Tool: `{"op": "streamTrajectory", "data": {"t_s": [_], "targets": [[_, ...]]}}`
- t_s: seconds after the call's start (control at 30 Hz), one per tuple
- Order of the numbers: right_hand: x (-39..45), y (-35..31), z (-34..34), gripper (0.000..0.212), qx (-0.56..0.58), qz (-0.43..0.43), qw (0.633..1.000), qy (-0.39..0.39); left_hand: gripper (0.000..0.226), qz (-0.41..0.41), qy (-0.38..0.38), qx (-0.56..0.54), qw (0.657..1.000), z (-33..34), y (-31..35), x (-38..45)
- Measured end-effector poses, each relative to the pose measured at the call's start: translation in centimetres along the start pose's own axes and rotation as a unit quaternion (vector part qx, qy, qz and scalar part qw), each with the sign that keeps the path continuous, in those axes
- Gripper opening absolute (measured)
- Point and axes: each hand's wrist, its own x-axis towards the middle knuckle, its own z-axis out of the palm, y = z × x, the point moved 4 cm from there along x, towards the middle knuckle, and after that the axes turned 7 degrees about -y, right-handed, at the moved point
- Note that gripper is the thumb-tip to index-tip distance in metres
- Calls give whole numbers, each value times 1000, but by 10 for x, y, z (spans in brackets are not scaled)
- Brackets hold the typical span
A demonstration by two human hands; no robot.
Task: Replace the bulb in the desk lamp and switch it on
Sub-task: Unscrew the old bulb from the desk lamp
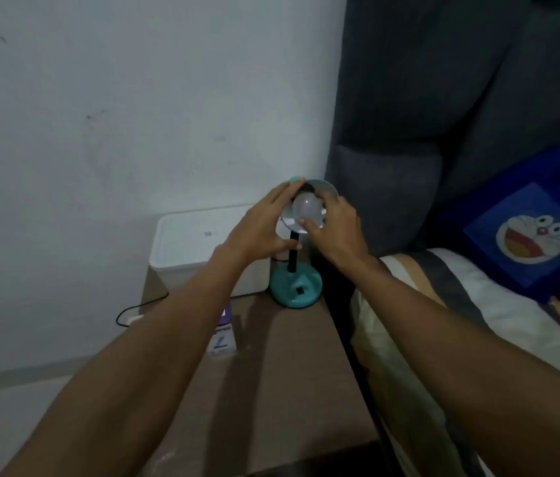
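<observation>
We see 2 hands at the teal desk lamp (295,290), which stands at the desk's (288,373) far right corner beside a white box (202,249). Our left hand (264,225) cups the back of the shade (326,189), fingers loosely curved. Our right hand (337,228) pinches the white bulb (307,208) inside the shade. A small carton (225,339) lies nearer us on the desk.

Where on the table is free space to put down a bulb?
The brown tabletop is bare between the small bulb carton and the bed-side edge. The far end is crowded by the white box and teal lamp base.
</observation>
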Motion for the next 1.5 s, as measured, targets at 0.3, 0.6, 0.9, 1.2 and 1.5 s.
{"op": "streamTrajectory", "data": {"t_s": [0.3, 0.6, 0.9, 1.2, 1.5], "targets": [[14, -2, 12, 51, 62, 42, 995, 58, 101, 19, 57, 17, 998, 5, -12, 8], [8, -4, 26, 61, -38, -32, 997, 61, 100, 21, 68, 8, 997, 9, -16, 7], [7, -2, 26, 67, -46, -40, 997, 52, 98, 26, 69, 1, 997, 9, -14, 6], [10, 0, 26, 67, -25, -34, 998, 43, 97, 21, 69, -1, 997, 10, -15, 6], [12, -3, 26, 66, -39, -31, 998, 39, 96, 21, 66, 4, 998, 10, -17, 8]]}}
